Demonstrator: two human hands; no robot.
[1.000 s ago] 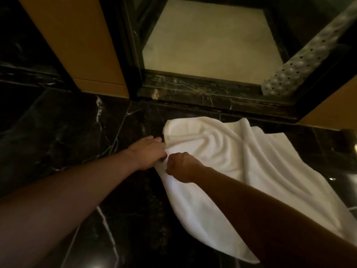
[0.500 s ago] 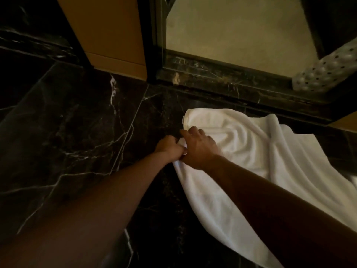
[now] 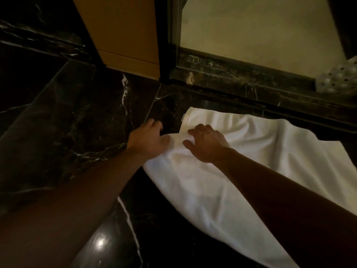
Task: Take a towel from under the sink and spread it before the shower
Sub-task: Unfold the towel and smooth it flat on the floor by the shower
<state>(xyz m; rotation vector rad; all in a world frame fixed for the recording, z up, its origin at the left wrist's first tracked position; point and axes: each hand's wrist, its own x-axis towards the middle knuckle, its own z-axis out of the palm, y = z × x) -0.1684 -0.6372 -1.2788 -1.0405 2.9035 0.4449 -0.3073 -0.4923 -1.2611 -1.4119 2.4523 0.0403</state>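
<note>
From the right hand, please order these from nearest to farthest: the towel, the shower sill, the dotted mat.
1. towel: directly under the right hand, touching it.
2. shower sill: dark marble, beyond the towel's far edge.
3. dotted mat: far right, on the sill's end.

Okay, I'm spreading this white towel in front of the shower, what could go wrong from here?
The towel lies rumpled, with folds near the right hand; left so, it might bunch underfoot. It sits askew to the shower threshold, so one corner may end up away from the entry. The left hand holds only the towel's edge over glossy marble floor, where a tug could slide the whole cloth rather than flatten it.
</note>
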